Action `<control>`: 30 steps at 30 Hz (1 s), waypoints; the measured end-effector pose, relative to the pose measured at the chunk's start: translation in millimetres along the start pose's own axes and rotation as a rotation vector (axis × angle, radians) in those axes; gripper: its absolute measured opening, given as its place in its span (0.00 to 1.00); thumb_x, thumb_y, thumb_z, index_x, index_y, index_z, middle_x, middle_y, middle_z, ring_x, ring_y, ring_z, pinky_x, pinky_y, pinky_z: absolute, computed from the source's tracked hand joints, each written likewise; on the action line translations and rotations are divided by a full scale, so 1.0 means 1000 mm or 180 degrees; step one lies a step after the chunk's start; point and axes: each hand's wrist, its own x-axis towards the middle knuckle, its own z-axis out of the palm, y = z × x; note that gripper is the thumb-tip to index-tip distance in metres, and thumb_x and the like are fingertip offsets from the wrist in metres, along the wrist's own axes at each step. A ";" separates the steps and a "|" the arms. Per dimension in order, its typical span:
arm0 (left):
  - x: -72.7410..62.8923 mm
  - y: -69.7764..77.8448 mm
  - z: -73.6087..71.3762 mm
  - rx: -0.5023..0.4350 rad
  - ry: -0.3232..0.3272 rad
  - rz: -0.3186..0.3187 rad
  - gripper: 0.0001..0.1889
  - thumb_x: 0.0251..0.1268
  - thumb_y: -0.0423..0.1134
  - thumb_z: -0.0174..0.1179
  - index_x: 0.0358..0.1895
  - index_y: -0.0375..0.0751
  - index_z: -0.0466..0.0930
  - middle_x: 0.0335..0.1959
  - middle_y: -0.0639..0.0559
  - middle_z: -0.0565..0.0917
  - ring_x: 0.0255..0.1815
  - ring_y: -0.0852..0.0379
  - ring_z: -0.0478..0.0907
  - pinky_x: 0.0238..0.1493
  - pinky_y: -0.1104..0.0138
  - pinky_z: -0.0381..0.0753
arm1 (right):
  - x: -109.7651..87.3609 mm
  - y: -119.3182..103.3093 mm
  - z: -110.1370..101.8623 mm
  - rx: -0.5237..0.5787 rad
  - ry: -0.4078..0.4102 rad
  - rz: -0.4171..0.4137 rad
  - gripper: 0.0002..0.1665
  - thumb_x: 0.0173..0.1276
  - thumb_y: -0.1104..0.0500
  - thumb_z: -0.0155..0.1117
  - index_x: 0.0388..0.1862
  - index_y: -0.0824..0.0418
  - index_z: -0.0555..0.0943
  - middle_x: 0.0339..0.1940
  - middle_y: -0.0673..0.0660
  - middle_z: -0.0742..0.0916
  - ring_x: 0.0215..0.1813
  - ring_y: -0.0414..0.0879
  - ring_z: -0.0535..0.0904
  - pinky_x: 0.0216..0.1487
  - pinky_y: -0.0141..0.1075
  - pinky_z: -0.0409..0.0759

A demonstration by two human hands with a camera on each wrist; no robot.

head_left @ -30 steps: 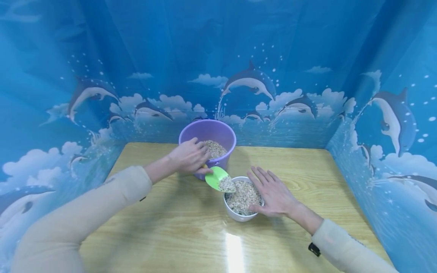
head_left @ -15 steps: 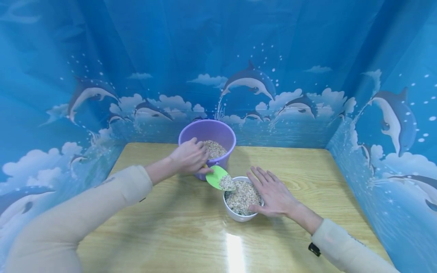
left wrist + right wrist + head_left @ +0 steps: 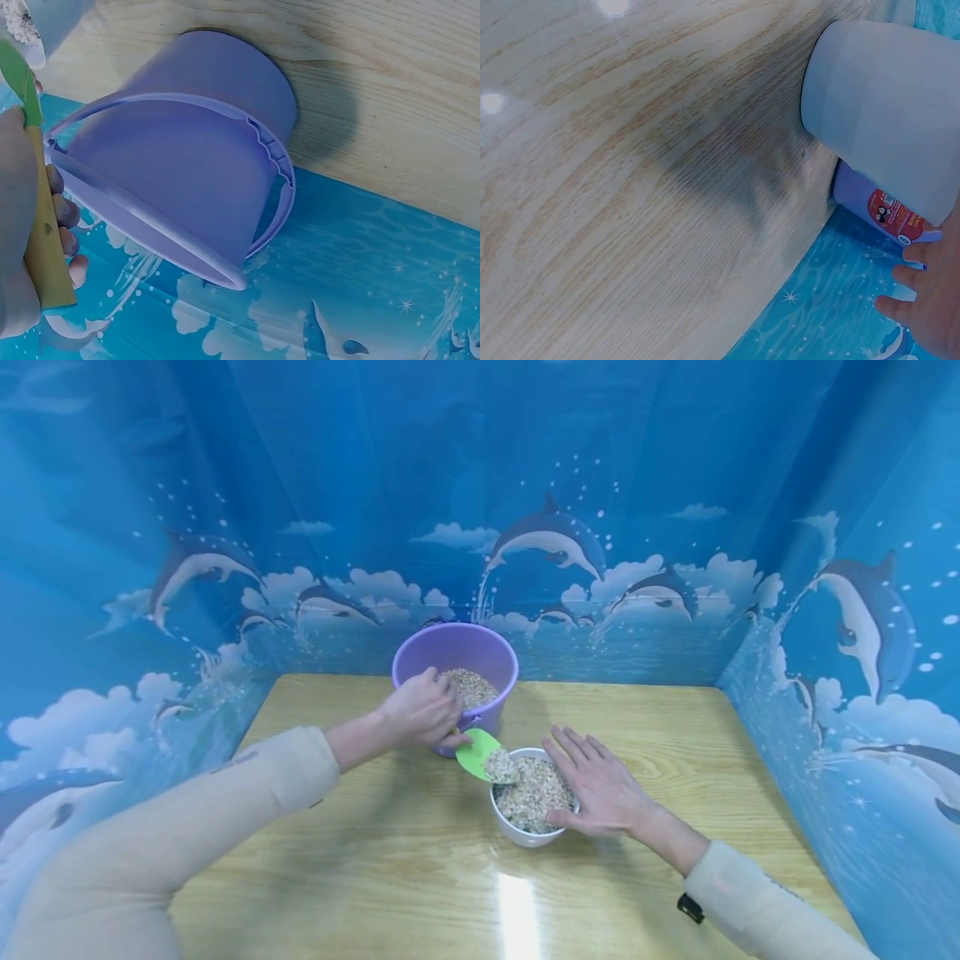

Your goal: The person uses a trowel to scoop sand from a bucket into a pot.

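Note:
My left hand (image 3: 422, 708) grips the yellow handle of a small shovel (image 3: 51, 232) with a green blade (image 3: 472, 753). Pale gravel lies on the blade, whose tip reaches over the near-left rim of a white bowl (image 3: 521, 837). Coarse mixed gravel (image 3: 538, 793) fills that bowl nearly to the top. On its right side rests my right hand (image 3: 600, 789), fingers straight and spread, thumb at the rim. Behind the left hand stands a purple bucket (image 3: 457, 647) with more gravel inside; its handle hangs down in the left wrist view.
Bowl and bucket stand on a wood-grain table (image 3: 360, 868). A blue dolphin-print curtain (image 3: 360, 485) encloses the back and both sides, with the bucket close to the back one. A red label (image 3: 892, 214) on the bucket shows in the right wrist view.
My left hand and the shovel have shifted slightly down and to the right, its blade tip remaining over the bowl. The right hand, bowl and bucket have stayed put.

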 end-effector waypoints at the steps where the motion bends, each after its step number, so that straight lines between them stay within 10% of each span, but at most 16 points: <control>1: 0.000 0.001 -0.001 0.0005 -0.0003 0.0000 0.36 0.77 0.76 0.40 0.32 0.48 0.79 0.31 0.52 0.85 0.33 0.56 0.79 0.39 0.64 0.80 | 0.000 0.000 0.000 -0.0004 -0.0004 -0.0001 0.69 0.67 0.12 0.39 0.86 0.63 0.56 0.86 0.69 0.61 0.84 0.69 0.63 0.80 0.65 0.65; 30: 0.004 0.005 -0.015 0.0583 0.0084 0.0150 0.36 0.77 0.76 0.37 0.32 0.49 0.78 0.24 0.56 0.78 0.26 0.59 0.67 0.32 0.67 0.69 | 0.001 -0.001 -0.001 -0.0056 -0.0037 0.0012 0.69 0.66 0.12 0.43 0.85 0.64 0.57 0.85 0.69 0.64 0.84 0.67 0.63 0.80 0.64 0.65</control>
